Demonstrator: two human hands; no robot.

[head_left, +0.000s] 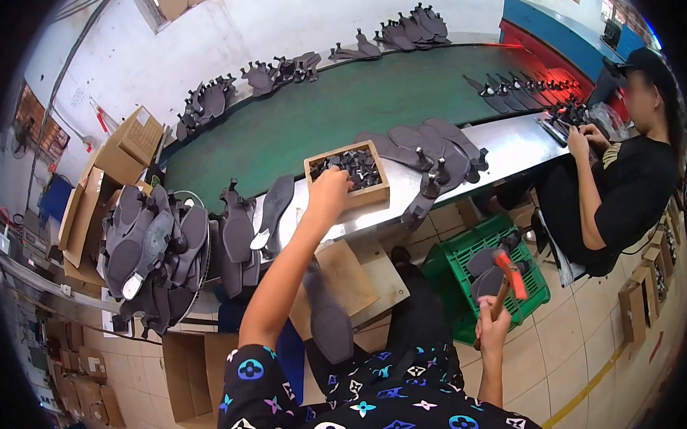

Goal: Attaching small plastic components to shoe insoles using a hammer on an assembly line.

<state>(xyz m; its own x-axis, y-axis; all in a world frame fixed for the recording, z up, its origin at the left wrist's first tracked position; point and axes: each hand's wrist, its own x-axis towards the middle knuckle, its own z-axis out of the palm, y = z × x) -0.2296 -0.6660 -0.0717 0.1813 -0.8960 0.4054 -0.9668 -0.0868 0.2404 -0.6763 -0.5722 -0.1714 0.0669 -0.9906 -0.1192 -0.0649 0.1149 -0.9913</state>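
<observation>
1. Reaching into one wooden box (385, 192) on the metal table (508, 150): left hand (330, 191), fingers bent among small black pieces (366, 168), too many to count. Cannot tell if it grips one.
2. Right hand (492, 330), well apart from the left, closed round the handle of one hammer (501, 298), its head reddish and raised.
3. Between the hands, low down: one dark sole (330, 321) lying across the left part of one wooden board (353, 273), near the lap.
4. Right of the box, one overlapping pile of heeled soles (451, 161), count unclear. Left, one round basket (206, 246) heaped with more.
5. Beyond: one green belt (340, 109), several clumps of soles along its far edge, a row of at least five at its right end under red light.
6. Writing: print on an upright carton (142, 137), too small to read.
7. In the way: left forearm crosses before the table; hammer and right hand partly cover one green crate (440, 302) holding soles.
8. Far right: one seated co-worker (630, 174), dark cap, both hands near small parts.
</observation>
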